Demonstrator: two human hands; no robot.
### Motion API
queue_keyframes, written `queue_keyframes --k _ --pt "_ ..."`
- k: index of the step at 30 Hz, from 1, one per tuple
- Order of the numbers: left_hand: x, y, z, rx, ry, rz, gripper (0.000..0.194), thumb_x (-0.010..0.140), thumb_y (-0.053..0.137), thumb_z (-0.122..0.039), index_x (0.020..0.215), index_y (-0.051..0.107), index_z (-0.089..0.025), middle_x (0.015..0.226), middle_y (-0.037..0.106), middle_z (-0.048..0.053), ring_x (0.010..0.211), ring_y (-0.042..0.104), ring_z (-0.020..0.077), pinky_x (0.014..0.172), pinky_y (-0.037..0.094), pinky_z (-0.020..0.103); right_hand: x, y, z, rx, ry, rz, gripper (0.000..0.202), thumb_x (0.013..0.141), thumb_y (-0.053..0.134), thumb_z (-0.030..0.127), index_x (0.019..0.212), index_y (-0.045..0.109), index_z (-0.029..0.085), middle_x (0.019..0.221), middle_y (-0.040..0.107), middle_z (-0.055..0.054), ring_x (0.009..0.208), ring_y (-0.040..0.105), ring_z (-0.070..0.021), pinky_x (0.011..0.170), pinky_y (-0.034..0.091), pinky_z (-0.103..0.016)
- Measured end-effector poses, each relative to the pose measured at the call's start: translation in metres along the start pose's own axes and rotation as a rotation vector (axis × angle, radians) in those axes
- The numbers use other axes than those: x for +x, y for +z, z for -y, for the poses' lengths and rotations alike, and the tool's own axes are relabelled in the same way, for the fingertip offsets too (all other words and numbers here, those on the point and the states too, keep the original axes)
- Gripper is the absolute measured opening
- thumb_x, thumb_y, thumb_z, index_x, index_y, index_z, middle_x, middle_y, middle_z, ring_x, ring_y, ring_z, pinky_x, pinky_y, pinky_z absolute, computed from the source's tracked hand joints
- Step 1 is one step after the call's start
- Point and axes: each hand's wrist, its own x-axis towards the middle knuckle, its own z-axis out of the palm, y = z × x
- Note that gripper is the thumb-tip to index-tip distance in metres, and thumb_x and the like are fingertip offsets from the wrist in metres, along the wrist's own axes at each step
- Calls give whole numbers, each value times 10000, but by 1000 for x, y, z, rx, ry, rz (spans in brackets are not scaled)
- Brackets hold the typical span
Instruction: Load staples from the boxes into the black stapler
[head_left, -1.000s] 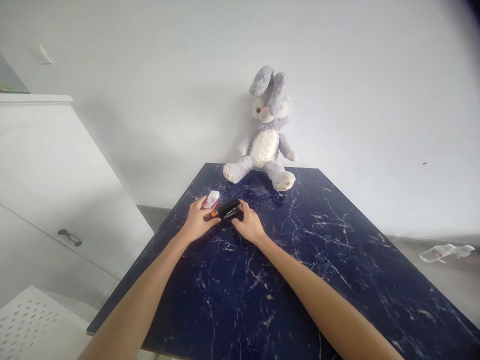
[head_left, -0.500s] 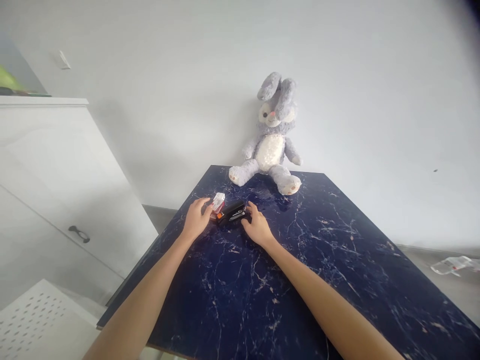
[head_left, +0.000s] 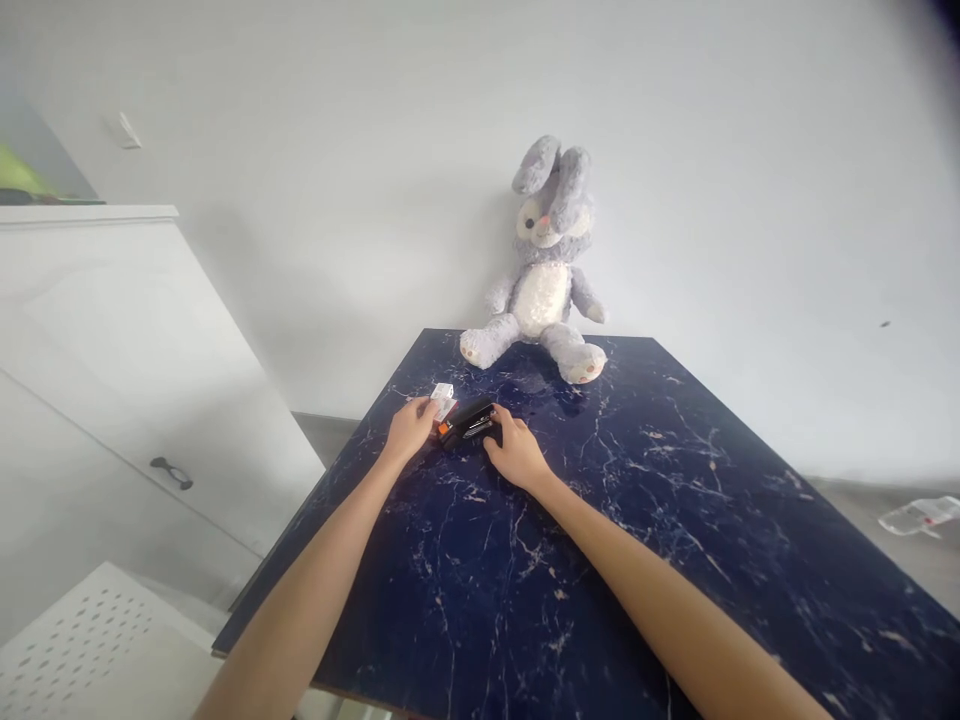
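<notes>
A black stapler (head_left: 474,414) with an orange patch at its left end lies on the dark blue marbled table. Just left of it is a small white and red box (head_left: 444,392), partly covered by my fingers. My left hand (head_left: 409,432) is closed on the near side of this box, thumb and fingertips against it. At the stapler's right end, my right hand (head_left: 517,452) has its fingers curled around the tip, with the thumb on the near side. How firmly it grips is hard to see.
A grey plush rabbit (head_left: 547,285) sits at the table's (head_left: 540,600) back edge against the wall. To the left stand a white cabinet (head_left: 112,340) and a perforated white seat (head_left: 90,640). A clear plastic item (head_left: 919,516) lies on the floor at right.
My left hand has moved slightly right, and its fingers have closed on the small box. My right fingers have come closer in on the stapler's end. The view has shifted slightly.
</notes>
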Motion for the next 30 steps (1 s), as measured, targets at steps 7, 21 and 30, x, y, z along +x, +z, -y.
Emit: queue_keyframes --k 7,21,30 --pt "5 -3 4 -78 76 156 352 928 546 -425 1182 699 -235 1194 735 60 1055 701 251 904 535 311 1 2 -3 -8 -9 8 627 859 534 207 1463 370 163 1333 616 -112 1229 533 -258 1076 418 -401" --pt "-15 -14 -2 115 120 11 330 967 470 -328 1176 689 -197 1220 707 123 1130 647 311 1008 464 446 29 -13 0 118 39 -80 468 977 272 244 1410 436 175 1352 618 -96 1214 601 -185 1017 488 -338" --pt "-14 -31 16 98 186 135 453 1023 289 -349 1153 711 -249 1138 743 21 1029 658 230 955 471 341 154 16 60 -70 -118 288 294 961 592 323 1229 611 204 1275 631 -73 1124 620 -209 1006 496 -420"
